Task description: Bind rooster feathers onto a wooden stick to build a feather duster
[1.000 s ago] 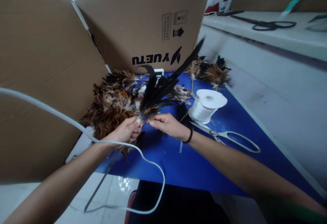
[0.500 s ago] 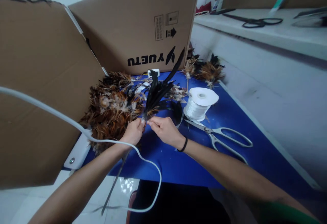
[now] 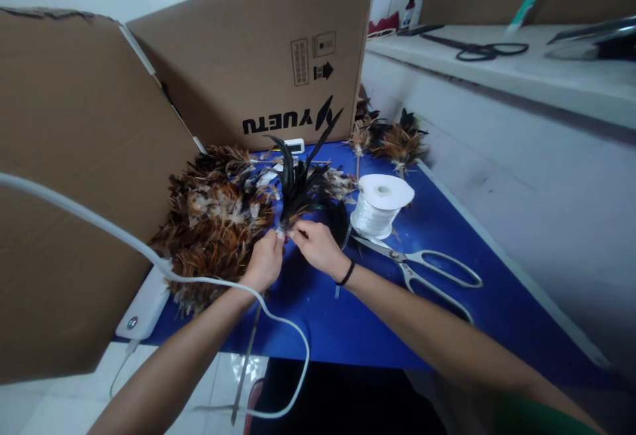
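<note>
A bunch of long black feathers [image 3: 299, 187], brown near its base, stands up from the fingers of both hands. My left hand [image 3: 267, 259] pinches the pale base of the bunch, and a thin stick [image 3: 245, 369] extends below that hand past the table edge. The fingers of my right hand [image 3: 318, 244] are pressed together at the same base, on its right side; what they grip is too small to make out. A white spool of ribbon [image 3: 380, 206] stands right of the bunch, with large silver scissors [image 3: 422, 266] lying in front of it.
Brown feathers [image 3: 213, 223] are heaped at the left of the blue table [image 3: 348, 336]. Cardboard [image 3: 223, 57] stands behind. A white cable [image 3: 193, 279] crosses over my left forearm from a white device [image 3: 144, 309]. Black scissors [image 3: 479, 49] lie on the right ledge [image 3: 541, 67].
The view has shifted slightly. The stick below my left hand hangs more upright, and the black feathers have turned and spread a little. Both hands remain at the base of the bunch.
</note>
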Action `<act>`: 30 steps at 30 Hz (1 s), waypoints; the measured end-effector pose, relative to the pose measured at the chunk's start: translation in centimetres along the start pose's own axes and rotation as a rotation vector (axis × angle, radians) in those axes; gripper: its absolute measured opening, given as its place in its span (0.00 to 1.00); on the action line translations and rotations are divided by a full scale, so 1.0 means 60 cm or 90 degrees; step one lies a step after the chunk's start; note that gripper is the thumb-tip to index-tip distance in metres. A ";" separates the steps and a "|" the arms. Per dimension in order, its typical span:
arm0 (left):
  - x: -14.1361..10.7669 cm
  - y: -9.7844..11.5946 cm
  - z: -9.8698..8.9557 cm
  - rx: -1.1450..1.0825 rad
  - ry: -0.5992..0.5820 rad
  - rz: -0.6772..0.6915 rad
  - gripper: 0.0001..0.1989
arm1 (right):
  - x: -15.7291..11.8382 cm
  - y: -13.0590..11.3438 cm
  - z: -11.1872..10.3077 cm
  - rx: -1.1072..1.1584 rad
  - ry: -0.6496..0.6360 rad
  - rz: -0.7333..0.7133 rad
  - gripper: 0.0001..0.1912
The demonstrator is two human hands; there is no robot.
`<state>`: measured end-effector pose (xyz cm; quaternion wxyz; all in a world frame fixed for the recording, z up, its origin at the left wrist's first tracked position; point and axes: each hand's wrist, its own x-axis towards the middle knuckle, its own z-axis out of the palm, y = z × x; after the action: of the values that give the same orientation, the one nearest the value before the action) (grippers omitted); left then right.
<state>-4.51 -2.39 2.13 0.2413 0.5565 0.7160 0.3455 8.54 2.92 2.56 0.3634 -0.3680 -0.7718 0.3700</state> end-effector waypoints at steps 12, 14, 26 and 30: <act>-0.008 0.022 0.019 0.332 -0.037 0.073 0.14 | 0.016 0.035 0.025 0.033 0.095 0.094 0.22; -0.011 0.020 0.023 0.333 -0.035 0.090 0.16 | 0.017 0.040 0.028 0.064 0.097 0.108 0.22; -0.004 0.024 0.021 -0.308 -0.011 -0.115 0.14 | 0.018 0.027 0.026 0.320 0.083 0.239 0.15; 0.007 0.026 0.018 -0.526 -0.071 -0.194 0.12 | 0.017 0.027 0.024 0.361 0.037 0.239 0.15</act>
<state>-2.85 -1.53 2.66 0.5301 0.3195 0.5773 0.5326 7.37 4.06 0.81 0.3987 -0.3987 -0.5461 0.6196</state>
